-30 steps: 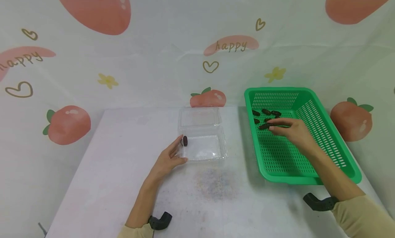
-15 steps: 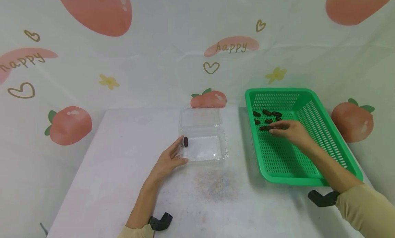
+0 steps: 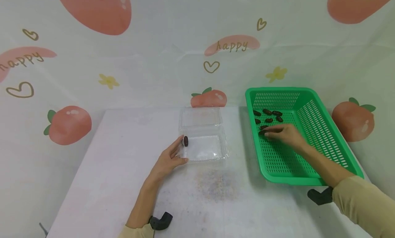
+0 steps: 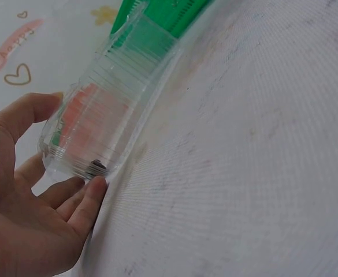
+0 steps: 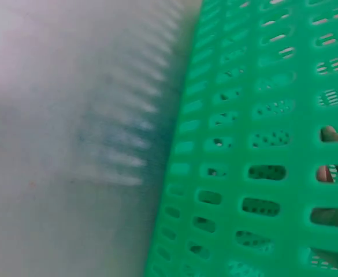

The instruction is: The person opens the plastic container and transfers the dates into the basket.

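Note:
My left hand (image 3: 166,159) grips the left side of an open clear plastic clamshell box (image 3: 205,159), its thumb and fingers spread along the wall. One dark brown date (image 3: 186,141) stands inside the box against that wall; through the plastic it shows as a dark spot in the left wrist view. Inside the green basket (image 3: 257,155), my right hand (image 3: 288,135) pinches a date (image 3: 262,132) between thumb and fingertips, low over the mesh floor. Just behind it lies another date (image 3: 263,127). The basket wall hides most of the right hand in the right wrist view.
Several more dates (image 3: 267,111) lie spread at the far left of the basket. The box's hinged lid (image 3: 200,117) lies back towards the wall. A printed cloth (image 3: 148,66) hangs behind the white table (image 3: 123,138).
My right hand has shifted slightly left and nearer within the basket, and the date at its fingertips now sits apart from the one behind. The left hand and box stay put.

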A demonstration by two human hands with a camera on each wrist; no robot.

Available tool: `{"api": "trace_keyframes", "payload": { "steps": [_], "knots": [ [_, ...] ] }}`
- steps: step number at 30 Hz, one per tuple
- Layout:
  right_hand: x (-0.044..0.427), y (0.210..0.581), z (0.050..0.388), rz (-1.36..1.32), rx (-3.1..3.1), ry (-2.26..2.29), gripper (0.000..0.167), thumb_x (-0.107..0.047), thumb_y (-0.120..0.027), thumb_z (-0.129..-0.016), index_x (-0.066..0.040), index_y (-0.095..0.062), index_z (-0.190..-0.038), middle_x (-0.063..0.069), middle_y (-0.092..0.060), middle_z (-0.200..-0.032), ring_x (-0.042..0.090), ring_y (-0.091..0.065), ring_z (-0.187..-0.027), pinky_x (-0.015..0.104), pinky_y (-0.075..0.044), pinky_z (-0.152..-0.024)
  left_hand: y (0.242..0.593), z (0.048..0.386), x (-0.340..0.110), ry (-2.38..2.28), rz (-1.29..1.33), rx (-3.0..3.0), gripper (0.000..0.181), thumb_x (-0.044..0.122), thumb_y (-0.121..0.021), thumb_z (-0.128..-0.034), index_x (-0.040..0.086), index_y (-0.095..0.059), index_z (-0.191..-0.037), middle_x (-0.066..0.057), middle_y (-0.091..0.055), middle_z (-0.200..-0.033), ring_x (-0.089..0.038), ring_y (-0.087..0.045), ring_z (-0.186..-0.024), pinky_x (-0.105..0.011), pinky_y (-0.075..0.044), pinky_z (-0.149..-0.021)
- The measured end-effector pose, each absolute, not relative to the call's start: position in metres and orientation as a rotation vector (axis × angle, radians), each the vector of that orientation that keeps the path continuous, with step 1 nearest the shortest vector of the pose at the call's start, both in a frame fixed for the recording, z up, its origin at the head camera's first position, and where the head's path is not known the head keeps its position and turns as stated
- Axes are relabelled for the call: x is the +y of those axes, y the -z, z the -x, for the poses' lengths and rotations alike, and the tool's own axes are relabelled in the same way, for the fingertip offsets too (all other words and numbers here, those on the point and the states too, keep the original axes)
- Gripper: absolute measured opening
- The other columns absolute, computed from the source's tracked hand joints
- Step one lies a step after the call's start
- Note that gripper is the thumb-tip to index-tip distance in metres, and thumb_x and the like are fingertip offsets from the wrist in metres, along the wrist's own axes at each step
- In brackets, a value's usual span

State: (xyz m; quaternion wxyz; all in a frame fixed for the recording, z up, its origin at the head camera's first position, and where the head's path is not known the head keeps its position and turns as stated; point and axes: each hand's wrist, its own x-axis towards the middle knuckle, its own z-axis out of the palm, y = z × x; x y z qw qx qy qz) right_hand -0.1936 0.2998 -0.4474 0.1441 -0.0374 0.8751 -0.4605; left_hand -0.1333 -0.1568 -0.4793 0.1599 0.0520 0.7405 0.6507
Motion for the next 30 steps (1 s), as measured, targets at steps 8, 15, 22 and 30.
{"api": "trace_keyframes", "payload": {
  "steps": [8, 15, 22, 30],
  "knots": [
    [0.2985, 0.451, 0.1932, 0.03, 2.448, 1.345, 0.044, -0.021, -0.067, -0.097, 0.007, -0.06, -0.131, 0.017, -0.073, -0.108, 0.01, -0.072, -0.087, 0.026, -0.058, -0.083, 0.4796, 0.1341, -0.1569, -1.855, -0.158, 2.12, 0.087, 0.005, -0.076, -0.0853, 0.025, -0.032, -0.157, -0.002, -0.019, -0.164, -0.033, -0.016, -0.15, -0.047, -0.027, -0.118],
    [0.2977, 0.4529, 0.1948, -0.002, 2.373, 1.398, 0.044, -0.015, -0.065, -0.097, 0.009, -0.057, -0.133, 0.019, -0.071, -0.112, 0.009, -0.072, -0.085, 0.027, -0.06, -0.078, 0.4785, 0.1337, -0.1565, -1.84, -0.151, 2.134, 0.087, 0.006, -0.076, -0.0854, 0.025, -0.031, -0.157, 0.0, -0.022, -0.163, -0.032, -0.018, -0.15, -0.047, -0.028, -0.117],
    [0.2982, 0.4517, 0.1942, 0.001, 2.349, 1.422, 0.043, -0.013, -0.064, -0.098, 0.01, -0.057, -0.133, 0.021, -0.07, -0.113, 0.009, -0.072, -0.085, 0.028, -0.06, -0.079, 0.4776, 0.1328, -0.1562, -1.837, -0.139, 2.135, 0.087, 0.007, -0.076, -0.0852, 0.027, -0.031, -0.157, 0.001, -0.022, -0.163, -0.031, -0.018, -0.15, -0.046, -0.028, -0.118],
    [0.2968, 0.4508, 0.1939, 0.006, 2.39, 1.361, 0.046, -0.02, -0.067, -0.097, 0.008, -0.058, -0.132, 0.012, -0.075, -0.1, 0.011, -0.072, -0.082, 0.029, -0.06, -0.077, 0.479, 0.1328, -0.1563, -1.844, -0.146, 2.124, 0.087, 0.006, -0.075, -0.0854, 0.026, -0.031, -0.157, 0.0, -0.02, -0.164, -0.032, -0.017, -0.15, -0.045, -0.028, -0.118]
  ]
}}
